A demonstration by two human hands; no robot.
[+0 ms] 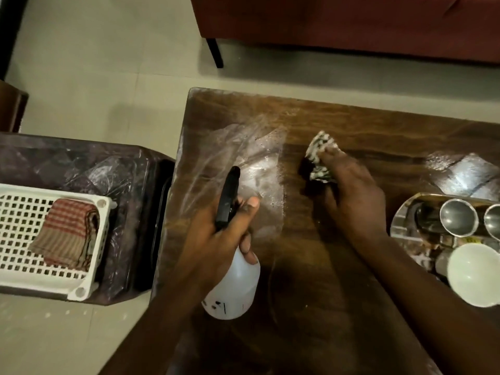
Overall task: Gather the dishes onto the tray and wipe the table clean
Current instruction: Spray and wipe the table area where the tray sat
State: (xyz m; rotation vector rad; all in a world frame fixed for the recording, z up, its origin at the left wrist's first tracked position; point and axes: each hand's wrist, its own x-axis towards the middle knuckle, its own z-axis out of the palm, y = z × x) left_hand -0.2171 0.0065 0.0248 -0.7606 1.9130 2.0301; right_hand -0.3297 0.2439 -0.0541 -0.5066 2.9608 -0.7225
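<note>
Nearest me, my left hand (216,234) grips the bottle (232,288) at its neck, with the thumb up beside the black trigger. The white plastic body looks light and smooth. I judge it could slip in a damp palm, so the neck is the right place to hold it. I cannot tell whether its base rests on the table (311,307).

At the right edge sits the steel tray (400,220), already holding a white bowl (473,274) and steel cups (458,217). The bowl looks breakable, and the cups would likely slide on that shiny metal.

Further out, near the middle of the table, my right hand (354,196) bunches the cloth (320,155) under curled fingers and presses it to the wood. The cloth is pale with dark markings, crumpled and blurred. I judge it soft, limp and probably damp, so it is best kept gathered under the fingers with the palm bearing down. Left of it the dark wood shines with wet streaks and droplets.

Off the table's left end, a white basket (16,277) holds a folded striped towel (67,234). A red sofa (351,20) stands beyond.
</note>
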